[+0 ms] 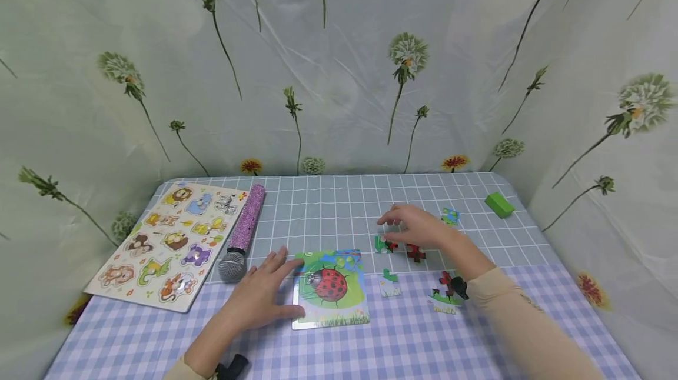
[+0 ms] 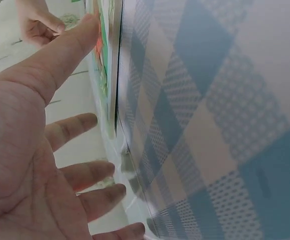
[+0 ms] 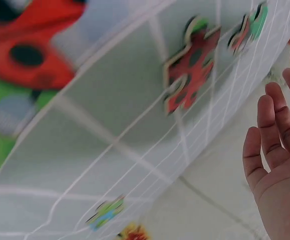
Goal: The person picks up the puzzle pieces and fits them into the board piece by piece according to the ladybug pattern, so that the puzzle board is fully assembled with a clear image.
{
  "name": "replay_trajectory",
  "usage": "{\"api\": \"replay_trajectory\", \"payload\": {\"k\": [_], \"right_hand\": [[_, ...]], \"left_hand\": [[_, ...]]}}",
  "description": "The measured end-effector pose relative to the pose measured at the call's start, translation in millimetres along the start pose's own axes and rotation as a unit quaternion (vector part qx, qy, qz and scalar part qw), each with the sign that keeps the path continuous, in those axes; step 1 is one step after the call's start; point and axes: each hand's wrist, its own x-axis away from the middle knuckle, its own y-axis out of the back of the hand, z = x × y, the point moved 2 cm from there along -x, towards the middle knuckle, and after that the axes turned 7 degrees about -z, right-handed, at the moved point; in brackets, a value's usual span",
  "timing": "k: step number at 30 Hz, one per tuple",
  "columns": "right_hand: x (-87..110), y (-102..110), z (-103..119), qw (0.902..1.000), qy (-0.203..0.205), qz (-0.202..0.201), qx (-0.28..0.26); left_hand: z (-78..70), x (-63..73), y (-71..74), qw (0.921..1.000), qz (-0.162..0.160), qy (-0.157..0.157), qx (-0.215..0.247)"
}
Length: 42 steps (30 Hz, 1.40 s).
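A square ladybug puzzle board lies on the checked cloth in the head view. At its left side is my left hand, fingers spread and thumb near the lower left edge; the left wrist view shows the thumb by the board's rim. Above loose puzzle pieces hovers my right hand, fingers loosely bent and holding nothing. Close to it are a green-and-red piece and a red piece. A pale piece with green lies right of the board.
More puzzle pieces lie near the right forearm, and a blue-green piece is farther back. A green block sits at the far right. On the left are a glittery pink microphone and an animal puzzle board.
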Motion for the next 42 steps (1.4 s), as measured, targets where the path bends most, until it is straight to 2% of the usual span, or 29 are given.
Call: {"api": "replay_trajectory", "payload": {"k": [4, 9, 17, 29, 42], "right_hand": [[8.2, 7.5, -15.7, 0.9994, -0.029, -0.02, -0.001], [18.6, 15.6, -37.7, 0.9971, -0.063, -0.041, 0.007], [40.5, 28.6, -69.0, 0.9901, -0.128, -0.056, 0.003], [60.0, 33.6, -102.6, 0.9809, -0.182, -0.067, 0.021], [62.8, 33.0, -107.4, 0.9755, -0.211, -0.06, 0.016]], "left_hand": [[-2.2, -3.5, -1.6, 0.9996, 0.003, -0.026, 0.008], [-7.1, -9.2, -5.8, 0.9977, 0.026, -0.059, 0.02], [-11.9, -15.1, -9.2, 0.9934, 0.049, -0.103, 0.004], [-12.7, -17.2, -7.7, 0.9914, 0.066, -0.113, 0.001], [-12.0, -18.0, -8.3, 0.9917, 0.07, -0.108, 0.0]]}}
